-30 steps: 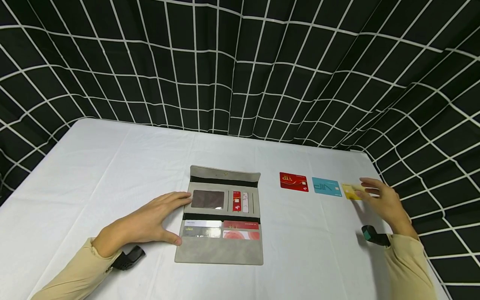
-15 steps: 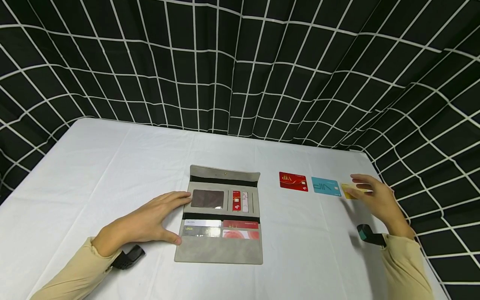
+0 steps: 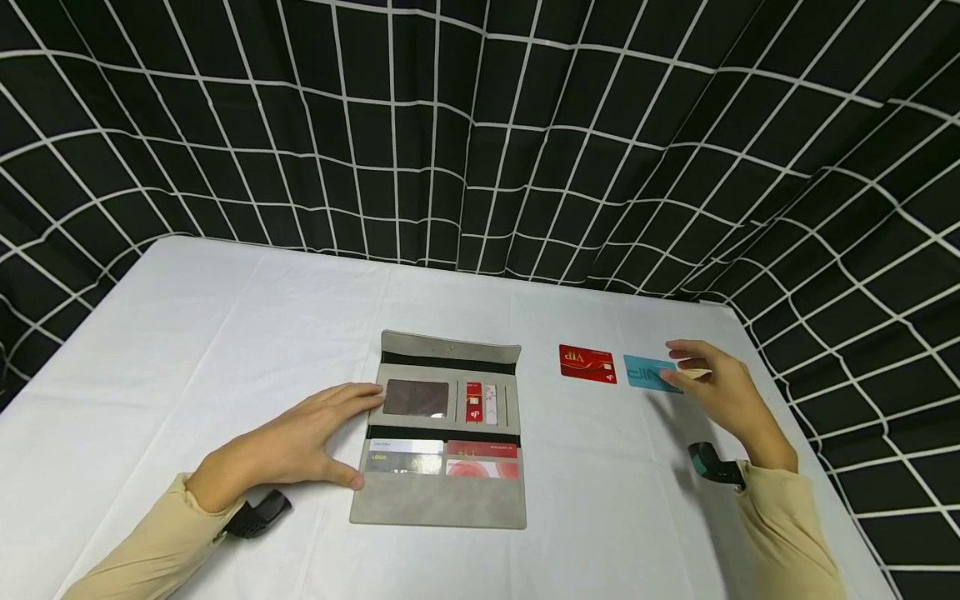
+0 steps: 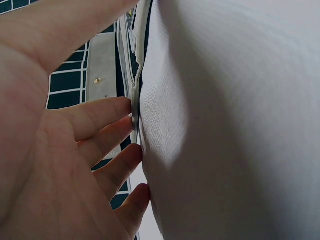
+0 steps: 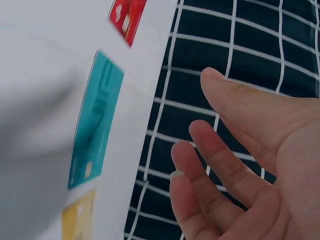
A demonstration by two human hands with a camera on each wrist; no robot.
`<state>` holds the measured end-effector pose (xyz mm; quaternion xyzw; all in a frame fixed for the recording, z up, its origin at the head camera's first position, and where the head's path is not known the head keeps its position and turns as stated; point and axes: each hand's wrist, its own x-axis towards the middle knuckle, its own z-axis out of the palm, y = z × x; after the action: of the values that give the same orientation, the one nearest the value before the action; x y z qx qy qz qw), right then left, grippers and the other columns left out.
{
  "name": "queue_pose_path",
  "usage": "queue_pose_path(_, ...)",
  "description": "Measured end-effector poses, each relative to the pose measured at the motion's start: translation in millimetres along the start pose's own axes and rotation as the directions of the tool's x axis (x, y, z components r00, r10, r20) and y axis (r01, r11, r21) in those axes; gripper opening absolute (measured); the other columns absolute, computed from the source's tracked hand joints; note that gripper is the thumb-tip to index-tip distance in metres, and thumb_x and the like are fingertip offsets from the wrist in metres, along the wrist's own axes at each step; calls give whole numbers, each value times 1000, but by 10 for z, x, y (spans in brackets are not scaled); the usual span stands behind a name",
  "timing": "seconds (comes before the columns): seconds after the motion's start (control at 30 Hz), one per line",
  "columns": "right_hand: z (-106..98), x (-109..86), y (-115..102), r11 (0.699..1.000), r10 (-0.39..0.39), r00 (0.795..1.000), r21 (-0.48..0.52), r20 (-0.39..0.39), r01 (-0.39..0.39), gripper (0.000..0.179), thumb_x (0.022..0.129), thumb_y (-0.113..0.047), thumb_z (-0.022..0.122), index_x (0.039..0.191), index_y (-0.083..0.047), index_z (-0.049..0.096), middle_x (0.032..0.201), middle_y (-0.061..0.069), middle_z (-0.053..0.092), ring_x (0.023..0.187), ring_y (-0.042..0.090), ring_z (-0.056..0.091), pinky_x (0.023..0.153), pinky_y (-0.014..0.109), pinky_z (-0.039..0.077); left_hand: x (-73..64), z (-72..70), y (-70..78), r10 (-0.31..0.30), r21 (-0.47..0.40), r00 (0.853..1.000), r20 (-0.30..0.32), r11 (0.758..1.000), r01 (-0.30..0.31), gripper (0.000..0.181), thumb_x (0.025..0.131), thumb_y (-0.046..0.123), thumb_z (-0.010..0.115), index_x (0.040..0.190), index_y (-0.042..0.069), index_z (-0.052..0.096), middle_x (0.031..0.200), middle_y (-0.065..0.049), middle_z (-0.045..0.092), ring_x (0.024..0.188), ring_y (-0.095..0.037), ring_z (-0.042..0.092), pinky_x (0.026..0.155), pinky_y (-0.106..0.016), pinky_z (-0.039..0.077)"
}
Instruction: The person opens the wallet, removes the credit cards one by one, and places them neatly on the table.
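A grey wallet (image 3: pixel 442 504) lies unfolded on the white table, cards tucked in its slots. My left hand (image 3: pixel 300 437) rests at its left edge, thumb and fingers spread; in the left wrist view the fingertips touch the wallet's edge (image 4: pixel 135 115). To the right, my right hand (image 3: pixel 723 396) hovers over the row of loose cards with relaxed fingers, holding nothing. Its fingertips overlap the blue VIP card (image 3: pixel 641 372) in the head view. Beneath the hand is a yellow card (image 5: pixel 77 220), mostly hidden from the head camera. A red VIP card (image 3: pixel 587 364) lies nearest the wallet.
A white cloth covers the table (image 3: pixel 225 333). Black curtains with a white grid (image 3: pixel 420 133) hang behind it and along the right side. A black wrist camera (image 3: pixel 258 514) is strapped below the left hand, another (image 3: pixel 712 464) below the right.
My right hand has moved left, from over the yellow card to the blue one's right end. The left hand, wallet and loose cards stay in place.
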<state>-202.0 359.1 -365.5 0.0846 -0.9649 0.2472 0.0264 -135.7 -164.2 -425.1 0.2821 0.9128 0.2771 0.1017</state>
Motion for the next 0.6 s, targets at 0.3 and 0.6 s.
queue_pose_path(0.3, 121, 45, -178, 997, -75, 997, 2, 10, 75, 46, 93, -22, 70, 132, -2, 59, 123, 22, 66, 106, 37, 64, 75, 15, 50, 0, -8, 2, -4, 1, 1000, 6, 1000, 4, 101, 69, 52, 83, 148, 4, 43, 156, -11, 39, 145, -37, 35, 115, -61, 31)
queue_pose_path(0.6, 232, 52, -444, 996, -83, 993, 39, 83, 80, 46, 92, -22, 71, 133, -4, 59, 125, 19, 65, 108, 34, 62, 83, 30, 54, 6, 2, -6, -7, 3, 1000, 5, 1000, 7, 101, 69, 52, 83, 147, 3, 44, 156, -11, 39, 144, -38, 35, 116, -61, 30)
